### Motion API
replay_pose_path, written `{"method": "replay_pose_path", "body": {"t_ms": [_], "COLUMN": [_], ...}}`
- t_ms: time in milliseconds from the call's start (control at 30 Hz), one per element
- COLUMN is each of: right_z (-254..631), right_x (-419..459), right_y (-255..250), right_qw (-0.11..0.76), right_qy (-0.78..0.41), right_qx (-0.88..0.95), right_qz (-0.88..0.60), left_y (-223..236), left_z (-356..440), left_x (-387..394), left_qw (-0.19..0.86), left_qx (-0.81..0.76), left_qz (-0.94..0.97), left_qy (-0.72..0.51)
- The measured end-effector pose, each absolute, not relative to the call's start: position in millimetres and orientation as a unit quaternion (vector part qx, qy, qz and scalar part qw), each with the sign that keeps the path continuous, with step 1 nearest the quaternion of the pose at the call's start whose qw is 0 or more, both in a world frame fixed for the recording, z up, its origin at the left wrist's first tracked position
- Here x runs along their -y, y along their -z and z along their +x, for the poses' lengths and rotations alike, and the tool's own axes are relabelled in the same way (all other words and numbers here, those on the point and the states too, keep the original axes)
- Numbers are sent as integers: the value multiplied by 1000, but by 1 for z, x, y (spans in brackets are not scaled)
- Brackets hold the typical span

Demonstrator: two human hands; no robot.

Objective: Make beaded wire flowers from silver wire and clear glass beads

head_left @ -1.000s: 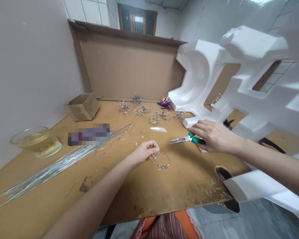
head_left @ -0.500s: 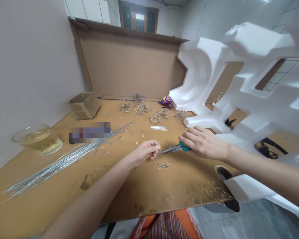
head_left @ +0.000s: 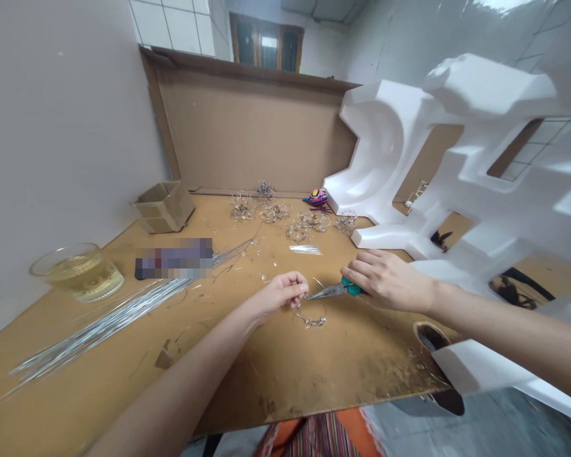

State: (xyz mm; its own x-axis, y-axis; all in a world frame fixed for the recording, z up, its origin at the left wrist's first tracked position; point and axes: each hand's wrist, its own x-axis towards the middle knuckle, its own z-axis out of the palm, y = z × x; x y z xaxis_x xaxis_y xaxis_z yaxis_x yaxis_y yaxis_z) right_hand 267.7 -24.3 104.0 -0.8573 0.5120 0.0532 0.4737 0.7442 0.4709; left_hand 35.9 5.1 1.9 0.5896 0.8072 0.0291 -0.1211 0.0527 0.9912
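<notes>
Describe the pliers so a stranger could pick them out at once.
On the tan board beneath the large white foam block, find the right hand. It holds slim steel needle-nose pliers with a teal grip, their tips reaching toward the beaded wire ring at the left hand.

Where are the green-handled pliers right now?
In the head view, the green-handled needle-nose pliers are gripped in the right hand, right of centre, their tips reaching toward the wire ring held by the left hand.

Craft workshop, scarred workbench (head_left: pixel 314 362), silver wire (head_left: pixel 99 324), white foam forms (head_left: pixel 485 89)
</notes>
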Motion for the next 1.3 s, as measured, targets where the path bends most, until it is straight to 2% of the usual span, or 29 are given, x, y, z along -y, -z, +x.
{"method": "replay_pose_path", "body": {"t_ms": [200, 267, 367, 533, 633, 733, 967, 1300], "right_z": [264, 267, 271, 288, 301, 306, 294, 297], "right_x": [19, 17, 16, 10, 7, 8, 9, 19], "right_y": [-97, -93, -90, -85, -69, -44, -16, -35], "right_qw": [72, 70, 30, -84, -118, -67, -34, -39], "right_qy": [30, 103, 165, 215, 158, 25, -40, -80], "right_qx": [-894, -874, -860, -836, -807, -788, -789, -831], "right_qz": [442, 470, 481, 498, 557, 612, 612, 549], "left_y": [-15, -16, -11, -4, -7, -12, -16, -11], "left_z": [35, 35, 36, 36, 36, 36, 36, 38], "left_x": [4, 4, 0, -7, -4, 1, 4, -1], "left_qw": [338, 295, 325, 513, 606, 658, 686, 663], "left_qx": [-322, -322, -341, -343, -301, -282, -290, -307], "left_qz": [800, 819, 792, 667, 600, 556, 512, 534], "left_qy": [-377, -372, -388, -417, -426, -423, -428, -426]}}
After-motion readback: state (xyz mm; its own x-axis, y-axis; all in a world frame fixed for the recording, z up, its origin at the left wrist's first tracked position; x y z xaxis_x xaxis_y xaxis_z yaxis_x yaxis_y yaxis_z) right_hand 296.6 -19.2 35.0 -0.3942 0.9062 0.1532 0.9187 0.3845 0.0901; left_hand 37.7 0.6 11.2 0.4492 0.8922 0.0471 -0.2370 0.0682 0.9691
